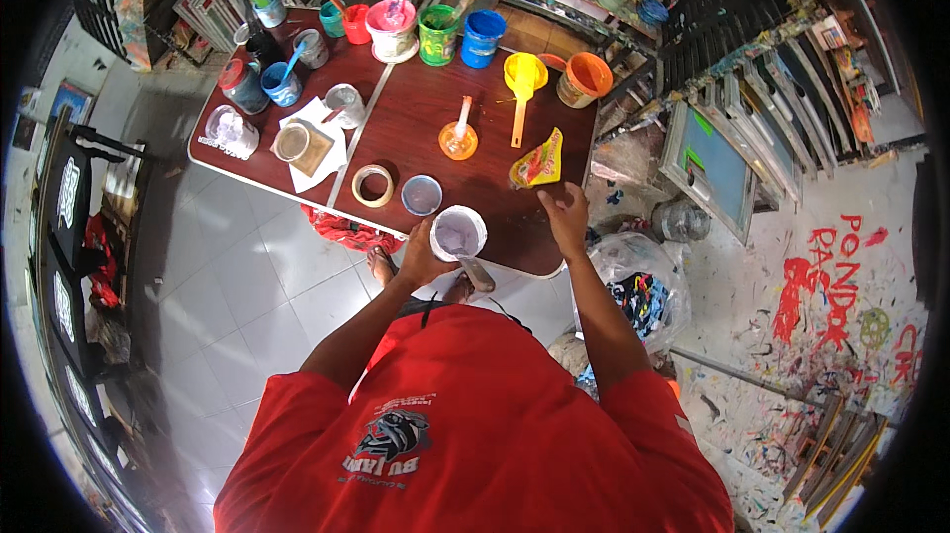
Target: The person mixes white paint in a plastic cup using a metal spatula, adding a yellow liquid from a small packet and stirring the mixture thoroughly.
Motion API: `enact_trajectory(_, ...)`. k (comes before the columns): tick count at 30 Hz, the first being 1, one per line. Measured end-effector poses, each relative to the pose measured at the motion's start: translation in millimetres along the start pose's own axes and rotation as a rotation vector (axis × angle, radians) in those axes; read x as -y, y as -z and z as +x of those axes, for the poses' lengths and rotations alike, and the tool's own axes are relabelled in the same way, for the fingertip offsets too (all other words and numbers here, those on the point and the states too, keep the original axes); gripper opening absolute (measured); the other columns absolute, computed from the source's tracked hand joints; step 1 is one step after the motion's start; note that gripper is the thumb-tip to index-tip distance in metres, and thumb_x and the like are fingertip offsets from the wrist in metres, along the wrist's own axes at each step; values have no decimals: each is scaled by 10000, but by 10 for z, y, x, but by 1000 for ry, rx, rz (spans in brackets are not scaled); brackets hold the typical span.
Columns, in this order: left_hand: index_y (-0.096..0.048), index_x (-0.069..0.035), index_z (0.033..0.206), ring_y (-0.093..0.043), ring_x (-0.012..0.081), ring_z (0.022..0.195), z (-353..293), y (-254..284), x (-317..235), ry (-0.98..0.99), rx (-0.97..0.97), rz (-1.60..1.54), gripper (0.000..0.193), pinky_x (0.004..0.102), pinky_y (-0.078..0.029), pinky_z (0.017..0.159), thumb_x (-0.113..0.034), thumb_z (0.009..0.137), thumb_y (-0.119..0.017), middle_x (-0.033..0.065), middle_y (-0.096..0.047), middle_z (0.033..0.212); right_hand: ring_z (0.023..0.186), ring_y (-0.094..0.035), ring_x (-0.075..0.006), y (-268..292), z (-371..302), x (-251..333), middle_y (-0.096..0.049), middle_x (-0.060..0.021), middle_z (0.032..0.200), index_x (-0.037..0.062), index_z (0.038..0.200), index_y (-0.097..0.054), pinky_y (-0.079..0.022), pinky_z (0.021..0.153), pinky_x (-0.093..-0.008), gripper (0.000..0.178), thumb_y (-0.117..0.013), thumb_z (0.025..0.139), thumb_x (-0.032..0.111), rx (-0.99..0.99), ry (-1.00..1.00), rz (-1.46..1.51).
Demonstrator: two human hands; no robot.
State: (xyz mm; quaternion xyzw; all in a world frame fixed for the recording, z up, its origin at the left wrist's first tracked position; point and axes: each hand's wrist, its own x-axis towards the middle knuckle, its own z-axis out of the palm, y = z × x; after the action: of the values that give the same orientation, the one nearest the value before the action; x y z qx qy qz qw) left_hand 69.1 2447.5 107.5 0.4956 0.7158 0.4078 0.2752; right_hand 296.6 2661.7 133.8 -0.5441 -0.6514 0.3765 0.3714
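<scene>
My left hand (424,256) grips a white tub (481,218) at the table's near edge. Pale lilac paste (455,234) lies inside it, and the grey-brown handle (478,276) of a tool sticks out over the rim towards me; the tool's other end is hidden. My right hand (566,220) is over the right edge of the table, its fingers apart and holding nothing. Just beyond its fingertips lies a crumpled yellow and red packet (539,163). To the left of the tub are a round lid or shallow dish (422,194) with bluish contents and a roll of tape (373,186).
Paint pots line the far side of the dark red table (416,127), among them a blue pot (483,38) and an orange pot (584,79). A yellow scoop (520,107) and an orange cup (457,141) stand nearer. Framed screens (714,167) lean at right above a plastic bag (648,286).
</scene>
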Motion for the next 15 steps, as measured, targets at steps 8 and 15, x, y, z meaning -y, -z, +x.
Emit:
enact_trajectory(8, -494, -36, 1321, -470, 394, 1241, 177, -284, 183, -70, 55, -34, 918, 487, -387, 1064, -297, 547, -915, 169, -542, 1276, 855, -664, -379, -196, 306, 310, -669, -217, 874, -19, 861, -640, -513, 722, -451, 389, -755, 829, 351, 91, 62, -385)
enact_trajectory(15, -503, -29, 1311, -469, 385, 1221, 474, -519, 152, -63, 6, -65, 919, 470, -393, 1067, -266, 528, -921, 164, -529, 1286, 634, -629, -307, -77, 515, 172, -623, -162, 677, -8, 799, -579, -457, 609, -407, 306, -665, 924, 258, -14, 173, -374)
